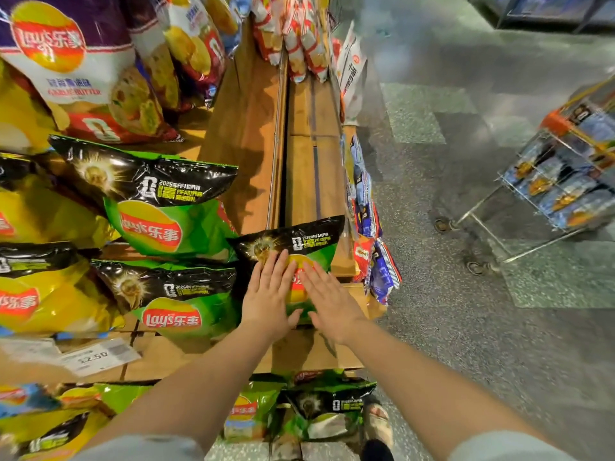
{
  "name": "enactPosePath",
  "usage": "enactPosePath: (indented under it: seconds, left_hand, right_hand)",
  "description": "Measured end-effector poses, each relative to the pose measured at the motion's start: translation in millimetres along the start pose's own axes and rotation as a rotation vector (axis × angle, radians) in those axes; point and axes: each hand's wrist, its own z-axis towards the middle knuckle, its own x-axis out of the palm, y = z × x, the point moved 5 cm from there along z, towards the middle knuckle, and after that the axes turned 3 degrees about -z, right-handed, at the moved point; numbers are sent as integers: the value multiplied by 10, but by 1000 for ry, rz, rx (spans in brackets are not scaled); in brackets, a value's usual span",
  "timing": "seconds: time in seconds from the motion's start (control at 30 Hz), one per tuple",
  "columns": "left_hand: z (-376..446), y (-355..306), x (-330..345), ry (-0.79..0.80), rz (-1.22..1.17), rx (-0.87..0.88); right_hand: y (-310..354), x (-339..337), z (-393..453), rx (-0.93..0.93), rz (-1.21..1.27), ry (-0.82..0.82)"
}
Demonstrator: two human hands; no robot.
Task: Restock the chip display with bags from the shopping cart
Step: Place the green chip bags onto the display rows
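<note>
From the head view, both hands lie flat with fingers straight — the left hand (pixel 270 296) and right hand (pixel 327 299) press a green chip bag (pixel 301 249) onto the wooden shelf (pixel 248 128) at its right edge, likely to seat it beside the other green bags (pixel 173 224). The shopping cart (pixel 545 181) stands well apart on the floor — its blurred contents look like blue bags.

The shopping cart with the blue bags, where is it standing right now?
The shopping cart stands on the grey floor at the right edge of the head view, apart from the wooden display and well beyond both hands.
</note>
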Motion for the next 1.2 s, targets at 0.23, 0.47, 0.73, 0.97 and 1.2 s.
enactPosePath:
  seconds: [0.23,0.47,0.73,0.97,1.2]
  left_hand:
    - [-60,-40,30,66,-41,-11]
    - [-311,-431,-325,-63,-314,-70]
    - [-518,-1348,-744,-84,-335,-64]
    - [-610,-2759,-1170,-230,-307,63]
    - [-592,-4064,-1607,-175,-277,120]
  right_hand:
    - [21,81,-61,23,26,75]
    - [-130,-113,-420,110,382,-98]
    - [-987,-71,-1282,220,513,-272]
    - [-1967,-46,-2321,350,600,-433]
    - [-2956,66,-3310,475,604,-389]
